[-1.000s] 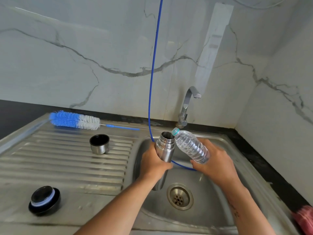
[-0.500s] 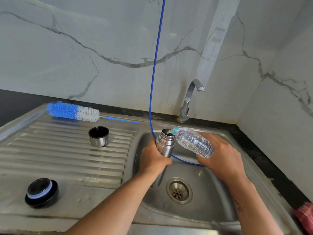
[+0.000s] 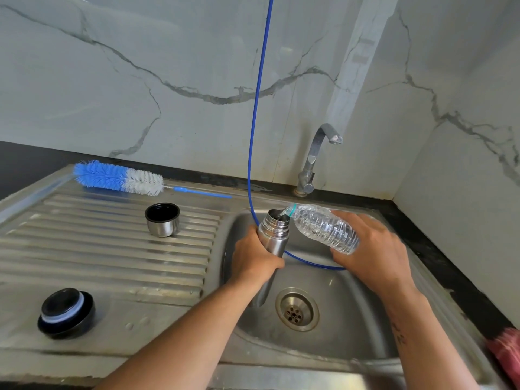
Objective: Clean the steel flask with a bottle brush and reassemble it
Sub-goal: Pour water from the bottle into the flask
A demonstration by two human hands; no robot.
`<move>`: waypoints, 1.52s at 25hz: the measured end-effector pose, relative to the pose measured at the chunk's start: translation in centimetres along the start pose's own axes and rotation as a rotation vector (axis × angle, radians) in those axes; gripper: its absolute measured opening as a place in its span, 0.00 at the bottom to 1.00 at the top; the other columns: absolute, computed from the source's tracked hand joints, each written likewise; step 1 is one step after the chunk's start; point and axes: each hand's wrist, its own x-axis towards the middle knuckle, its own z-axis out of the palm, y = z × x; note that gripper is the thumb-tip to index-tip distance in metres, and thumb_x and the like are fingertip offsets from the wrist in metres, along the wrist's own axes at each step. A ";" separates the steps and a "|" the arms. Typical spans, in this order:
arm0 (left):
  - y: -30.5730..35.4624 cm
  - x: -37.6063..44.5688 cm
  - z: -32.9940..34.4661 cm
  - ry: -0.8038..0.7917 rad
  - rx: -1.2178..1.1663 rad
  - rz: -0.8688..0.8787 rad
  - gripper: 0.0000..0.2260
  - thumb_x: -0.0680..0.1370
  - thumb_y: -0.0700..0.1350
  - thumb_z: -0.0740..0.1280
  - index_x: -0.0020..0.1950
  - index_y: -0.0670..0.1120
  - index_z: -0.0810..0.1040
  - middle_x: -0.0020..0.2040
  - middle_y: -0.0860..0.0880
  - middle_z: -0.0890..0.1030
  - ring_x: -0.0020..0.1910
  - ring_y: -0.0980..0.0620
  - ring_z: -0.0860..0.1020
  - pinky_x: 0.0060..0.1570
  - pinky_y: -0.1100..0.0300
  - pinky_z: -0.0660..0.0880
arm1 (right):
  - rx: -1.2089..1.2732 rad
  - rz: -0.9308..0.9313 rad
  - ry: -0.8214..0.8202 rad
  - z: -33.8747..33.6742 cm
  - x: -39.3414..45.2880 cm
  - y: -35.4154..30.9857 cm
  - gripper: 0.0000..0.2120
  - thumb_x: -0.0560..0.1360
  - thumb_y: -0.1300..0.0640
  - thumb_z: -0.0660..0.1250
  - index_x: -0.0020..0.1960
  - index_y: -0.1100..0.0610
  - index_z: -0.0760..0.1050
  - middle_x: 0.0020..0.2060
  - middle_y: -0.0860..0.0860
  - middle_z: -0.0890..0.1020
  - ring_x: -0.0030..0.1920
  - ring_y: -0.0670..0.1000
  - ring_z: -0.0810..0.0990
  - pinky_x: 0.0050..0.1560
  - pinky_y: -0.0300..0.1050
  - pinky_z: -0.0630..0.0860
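Stopper: the black stopper (image 3: 66, 313) with a pale ring sits nearest you on the left of the drainboard (image 3: 107, 249).
Left hand: your left hand (image 3: 254, 258) is wrapped round the steel flask (image 3: 274, 230), held over the sink basin (image 3: 332, 342); the flask's lower body is hidden behind your wrist.
Right hand: your right hand (image 3: 371, 253) grips the clear water bottle (image 3: 323, 226), tipped with its neck at the flask's open mouth. You cannot tell how full the flask is.
Red thing: cut off at the right edge (image 3: 506, 353), unidentifiable.
Cup lid: the steel cup (image 3: 162, 219) stands mouth-up, farther back.
Brush: the bottle brush (image 3: 118, 178) lies along the back edge.
Change: the bottle is tilted further than a second ago, when its neck pointed upward.
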 end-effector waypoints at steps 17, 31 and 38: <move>-0.2 0.0 0.2 -0.013 -0.011 -0.008 0.26 0.60 0.41 0.83 0.52 0.49 0.73 0.48 0.51 0.81 0.45 0.50 0.80 0.41 0.58 0.75 | -0.027 -0.020 0.047 0.1 0.2 0.7 0.31 0.70 0.46 0.78 0.71 0.45 0.72 0.62 0.48 0.82 0.62 0.55 0.79 0.60 0.56 0.73; -0.1 -0.2 0.3 -0.019 -0.009 0.004 0.27 0.60 0.41 0.83 0.53 0.50 0.73 0.49 0.52 0.81 0.45 0.51 0.79 0.39 0.59 0.72 | -0.052 -0.016 0.088 0.3 0.4 1.2 0.30 0.70 0.48 0.78 0.70 0.43 0.74 0.59 0.46 0.82 0.62 0.54 0.76 0.60 0.57 0.69; -0.1 -0.2 0.3 -0.026 -0.018 0.006 0.27 0.60 0.41 0.83 0.53 0.49 0.73 0.46 0.53 0.80 0.40 0.55 0.77 0.34 0.61 0.70 | -0.106 -0.017 0.135 0.8 0.5 1.9 0.31 0.66 0.53 0.78 0.67 0.41 0.75 0.55 0.42 0.81 0.59 0.52 0.75 0.53 0.50 0.63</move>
